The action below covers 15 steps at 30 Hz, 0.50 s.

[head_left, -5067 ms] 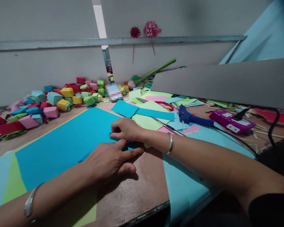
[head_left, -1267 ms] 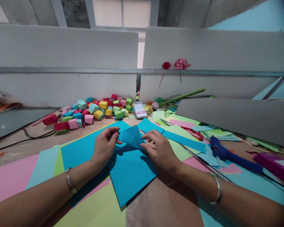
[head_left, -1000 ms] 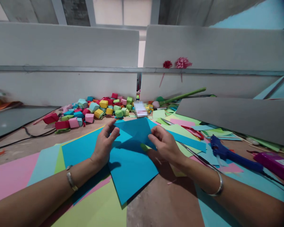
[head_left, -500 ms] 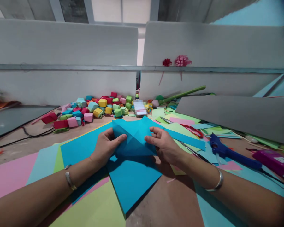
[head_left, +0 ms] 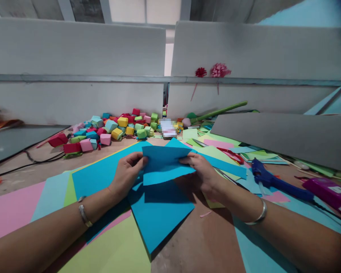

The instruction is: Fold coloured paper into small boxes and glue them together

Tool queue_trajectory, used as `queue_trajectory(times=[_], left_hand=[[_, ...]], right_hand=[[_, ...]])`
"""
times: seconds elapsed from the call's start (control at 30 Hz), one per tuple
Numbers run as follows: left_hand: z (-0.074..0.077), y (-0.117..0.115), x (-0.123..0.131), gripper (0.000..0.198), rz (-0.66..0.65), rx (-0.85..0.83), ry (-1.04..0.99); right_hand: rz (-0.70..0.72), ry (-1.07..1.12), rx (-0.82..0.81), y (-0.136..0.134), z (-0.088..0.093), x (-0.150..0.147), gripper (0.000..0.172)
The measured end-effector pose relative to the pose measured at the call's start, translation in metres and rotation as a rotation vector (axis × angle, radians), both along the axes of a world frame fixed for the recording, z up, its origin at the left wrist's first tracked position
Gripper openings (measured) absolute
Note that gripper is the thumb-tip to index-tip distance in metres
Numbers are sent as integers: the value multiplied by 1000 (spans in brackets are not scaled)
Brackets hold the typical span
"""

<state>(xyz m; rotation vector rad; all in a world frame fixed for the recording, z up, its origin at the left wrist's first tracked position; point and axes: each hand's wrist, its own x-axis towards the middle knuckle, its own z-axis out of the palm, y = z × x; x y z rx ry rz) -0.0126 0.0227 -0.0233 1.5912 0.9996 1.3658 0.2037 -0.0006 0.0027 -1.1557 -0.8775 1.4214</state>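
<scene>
A rectangular piece of blue paper (head_left: 166,165) is held up in the air between my two hands, its lower edge slightly bowed. My left hand (head_left: 127,170) pinches its left side between thumb and fingers. At the right side, my right hand (head_left: 201,168) grips it the same way, fingertips partly behind the paper. Beneath it lies a larger blue sheet (head_left: 161,223) with a corner pointing toward me, and the held paper's shadow falls on it. More blue paper (head_left: 96,178) spreads out to the left, behind my left wrist.
Folded paper cubes (head_left: 110,127) in several colours are heaped at the back left. On the right lie red-handled scissors (head_left: 233,156), a blue glue gun (head_left: 281,185) with a cord and a purple device (head_left: 326,193). Pink (head_left: 14,204) and green sheets (head_left: 110,246) cover the near left.
The blue paper in my hands, seen earlier with slanted creases and a pointed upper corner, now shows as a flatter rectangle facing me. Both hands have shifted only slightly.
</scene>
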Motion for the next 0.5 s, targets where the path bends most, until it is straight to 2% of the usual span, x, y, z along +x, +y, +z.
queue_trajectory(times=[0.1,0.17,0.23,0.3,0.4,0.5], left_hand=[[4,-4,-2,61,67,239,80],[7,-8,-2,79,79,502,257],[9,-11,0,84,100,703,476],[8,-11,1,66,145,751,612],[4,-6,1,22,153,685,630],[1,-1,-1,19,133,623,570]], right_hand=[[-19,31,0,7,-7,4,21],[-4,42,6,10,-11,7,25],[28,39,13,11,-13,8,25],[57,25,20,11,-14,9,23],[101,-14,11,11,-14,9,21],[147,-64,2,10,-14,10,22]])
